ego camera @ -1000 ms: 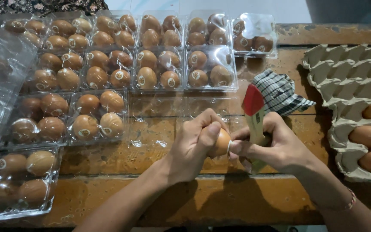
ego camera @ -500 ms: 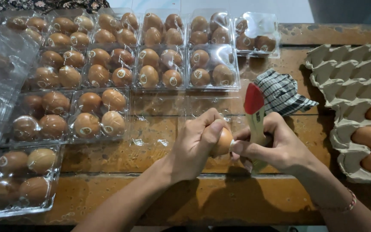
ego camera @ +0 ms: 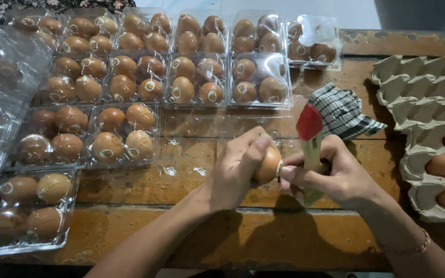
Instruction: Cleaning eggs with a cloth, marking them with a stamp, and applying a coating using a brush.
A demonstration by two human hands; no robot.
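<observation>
Left hand [ego camera: 235,170] is clamped on a brown egg [ego camera: 268,166]; right hand [ego camera: 336,175] pinches a sticker strip [ego camera: 311,139]. Packs at 10 o'clock [ego camera: 130,77] mostly stickered, carton at 3 o'clock [ego camera: 418,103] has a few left.

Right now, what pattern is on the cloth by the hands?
Dark-and-white checks on the cloth, clearest in the head view.

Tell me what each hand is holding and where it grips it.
The left hand wraps a brown egg around its side. The right hand holds a strip with a red tip at its lower part, thumb touching the egg's end.
</observation>
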